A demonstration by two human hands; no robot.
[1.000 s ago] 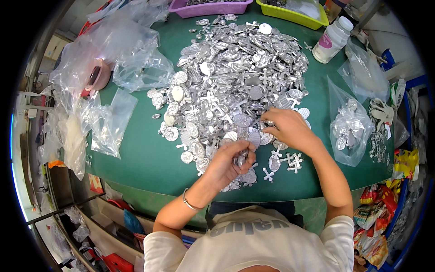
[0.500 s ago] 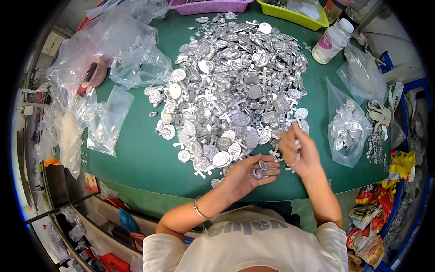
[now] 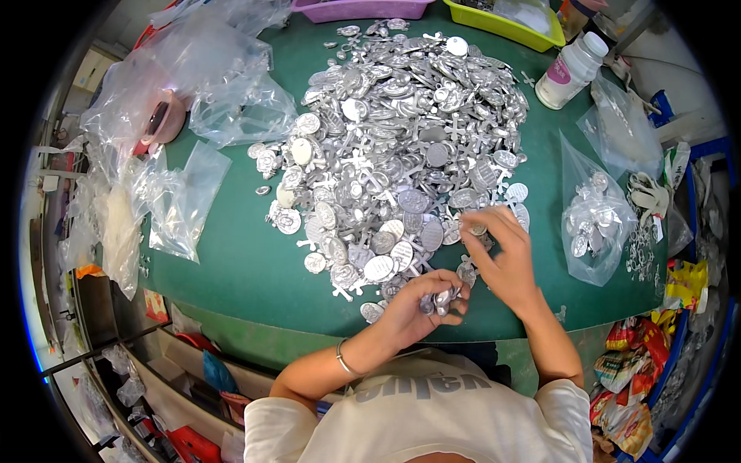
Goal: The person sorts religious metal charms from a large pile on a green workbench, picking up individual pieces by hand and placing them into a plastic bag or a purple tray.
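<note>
My left hand is cupped palm up near the table's front edge, fingers curled round several small oval metal medals. To its right, my right hand is bent over the near right edge of a large heap of silvery medals and small crosses. Its thumb and fingertips come close together in a pinch; a medal shows between them, but I cannot tell whether it is gripped or lies on the heap. Just below the right fingertips an oval medal lies on the table, partly beside the hand.
The green table bears a clear bag of medals and a white bottle on the right. Plastic bags and a pink container lie left. Purple and lime baskets stand at the back.
My right hand has turned over and its fingers have reached slightly left, onto the heap's edge. My left fingers have curled in around the medals and the hand has shifted slightly nearer me.
</note>
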